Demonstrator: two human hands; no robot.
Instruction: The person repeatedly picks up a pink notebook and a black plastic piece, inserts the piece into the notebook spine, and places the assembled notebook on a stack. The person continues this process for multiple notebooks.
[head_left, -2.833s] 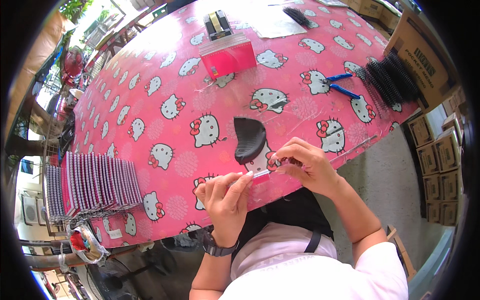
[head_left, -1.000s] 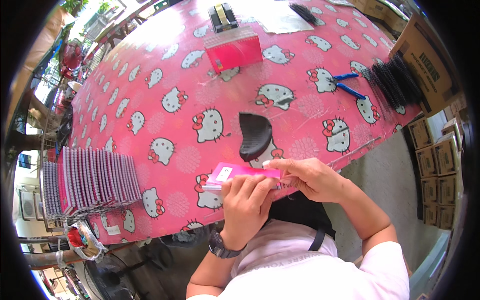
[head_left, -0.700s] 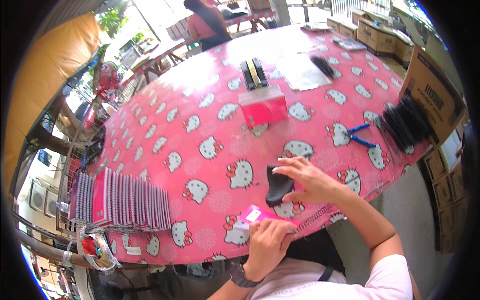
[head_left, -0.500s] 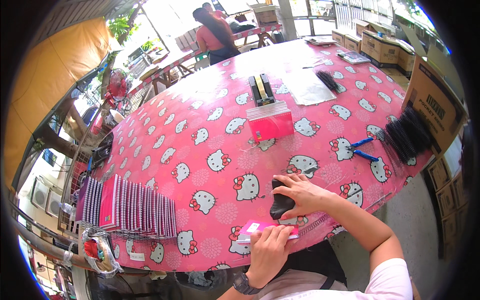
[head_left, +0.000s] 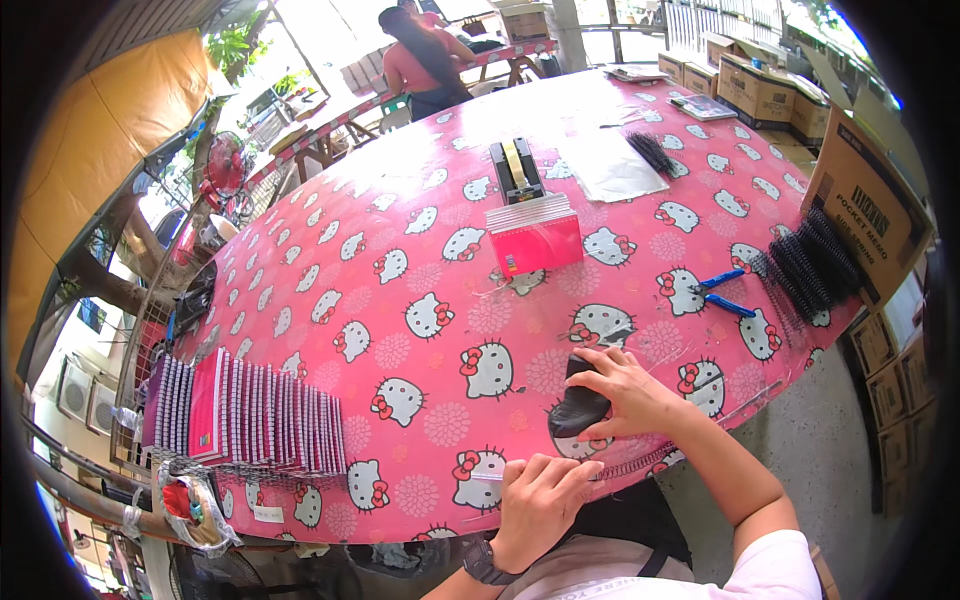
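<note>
My right hand (head_left: 628, 392) lies over a black curved pad-like object (head_left: 572, 410) on the pink cat-print tablecloth (head_left: 420, 260), with fingers curled on its top edge. My left hand (head_left: 540, 498) is closed at the table's near edge. It covers a pink notebook, of which only a pale sliver (head_left: 489, 477) shows by the knuckles. A wire spiral (head_left: 640, 466) lies along the edge between both hands. A dark watch sits on my left wrist.
A row of spiral notebooks (head_left: 250, 415) stands at the near left. Mid-table are a pink notebook stack (head_left: 535, 236), a black tape dispenser (head_left: 514, 165), blue-handled pliers (head_left: 716, 291) and black binding coils (head_left: 810, 265). Cardboard boxes (head_left: 868, 215) are at right; a person (head_left: 420, 55) sits beyond.
The head view tilted up, showing more of the table. My right hand left the pink notebook and went onto the black object. My left hand kept the notebook and drew it under the palm.
</note>
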